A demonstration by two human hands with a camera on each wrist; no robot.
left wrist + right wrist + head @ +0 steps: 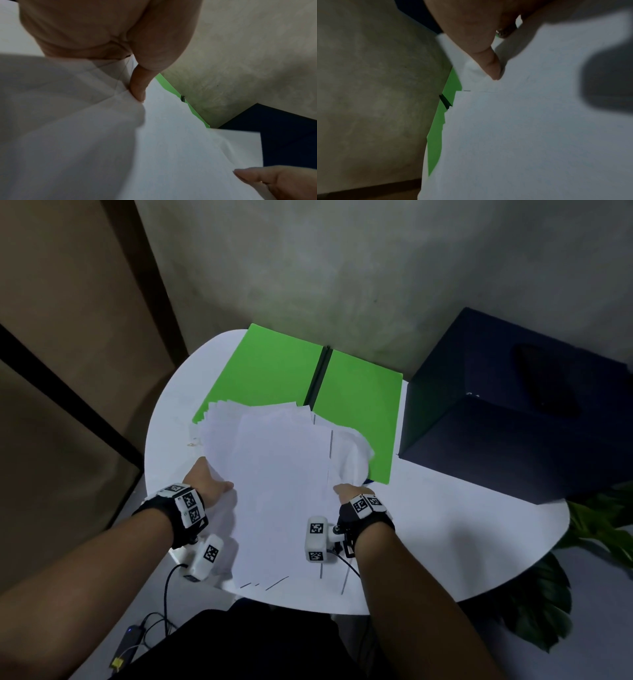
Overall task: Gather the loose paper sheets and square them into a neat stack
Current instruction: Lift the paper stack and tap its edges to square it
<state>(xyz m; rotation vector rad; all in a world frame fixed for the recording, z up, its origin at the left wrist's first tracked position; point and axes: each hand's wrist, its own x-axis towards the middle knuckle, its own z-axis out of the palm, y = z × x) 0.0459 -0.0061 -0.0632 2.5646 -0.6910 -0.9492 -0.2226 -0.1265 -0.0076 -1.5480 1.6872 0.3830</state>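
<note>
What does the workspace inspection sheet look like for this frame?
Surface: round white table.
Job's things: paper sheets, fanned and uneven, not yet squared.
Clutter: open green folder under the sheets' far edge; dark blue box at right.
Grippers: left hand and right hand each grip a side of the sheets.
Cables: black cable hangs from the left wrist.
Surroundings: grey wall, plant.

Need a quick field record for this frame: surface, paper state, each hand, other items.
surface: round white table
paper sheets: fanned and uneven, not squared, far edge overlapping the green folder
left hand: grips the left edge of the sheets, thumb on top
right hand: grips the right edge, thumb on top
green folder: lying open behind the sheets
dark blue box: on the table's right
</note>
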